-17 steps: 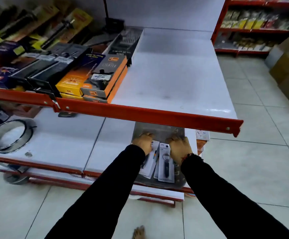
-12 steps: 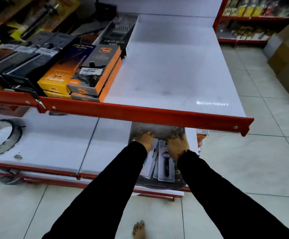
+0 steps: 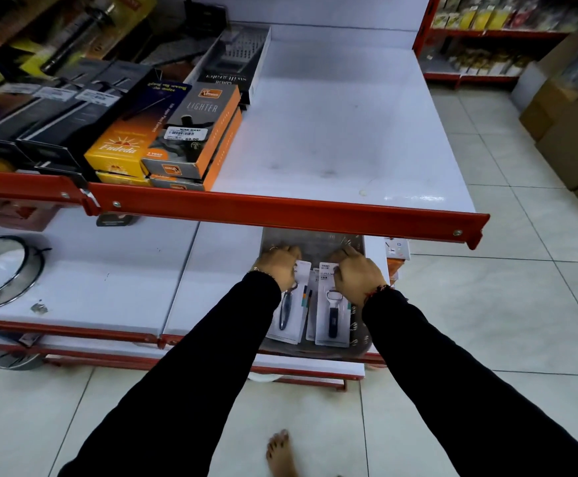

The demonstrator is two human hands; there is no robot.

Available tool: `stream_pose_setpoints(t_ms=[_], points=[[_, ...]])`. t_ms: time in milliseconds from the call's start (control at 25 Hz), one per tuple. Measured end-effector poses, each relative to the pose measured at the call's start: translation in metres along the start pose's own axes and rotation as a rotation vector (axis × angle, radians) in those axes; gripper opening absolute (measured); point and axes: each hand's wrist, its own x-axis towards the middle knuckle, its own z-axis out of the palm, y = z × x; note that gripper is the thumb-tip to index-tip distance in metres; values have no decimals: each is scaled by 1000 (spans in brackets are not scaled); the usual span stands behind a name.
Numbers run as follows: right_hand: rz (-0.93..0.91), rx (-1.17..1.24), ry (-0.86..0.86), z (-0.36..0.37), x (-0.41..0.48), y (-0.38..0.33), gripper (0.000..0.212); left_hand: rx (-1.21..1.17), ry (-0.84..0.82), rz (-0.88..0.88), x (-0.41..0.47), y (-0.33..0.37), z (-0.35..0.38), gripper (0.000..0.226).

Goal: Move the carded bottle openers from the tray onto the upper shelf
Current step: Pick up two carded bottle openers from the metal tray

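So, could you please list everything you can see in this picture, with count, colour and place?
carded bottle openers: a few, white cards, in the tray
tray: one, grey, lower shelf
upper shelf: one, white with red edge, right part bare
lighter boxes: two stacked, grey-orange, upper shelf left
yellow box: one, beside the lighter boxes
metal ring: one, silver, lower shelf left
cardboard boxes: several, brown, floor right
bare foot: one, floor
left hand, right hand: on the cards
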Motion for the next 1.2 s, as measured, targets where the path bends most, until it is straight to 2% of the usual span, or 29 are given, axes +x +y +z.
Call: stream_pose_setpoints(t_ms=[80,240,560,760,920,1040,1200], points=[[-36,81,-33,-15,-12,-1,42,-28,47,30,-14,-1,-12,32],[-45,104,-9,-35,-44,-9,44,-57,53,62,-53,0,-29,35],[-174,12,259,-94,-117,-42,52,-107,301,58,-154,23,-87,41],[-286,46,424,-149,-147,-59,38,-23,468,82,-206,34,-151,35],[-361,57,532,-219,-137,-76,40,42,585,86,-215,43,-220,39],[-334,77,601,-273,-106,-87,37,27,697,89,-198,47,-274,36],[-284,68,602,-311,-46,-100,33,80,687,27,-153,37,-324,38]])
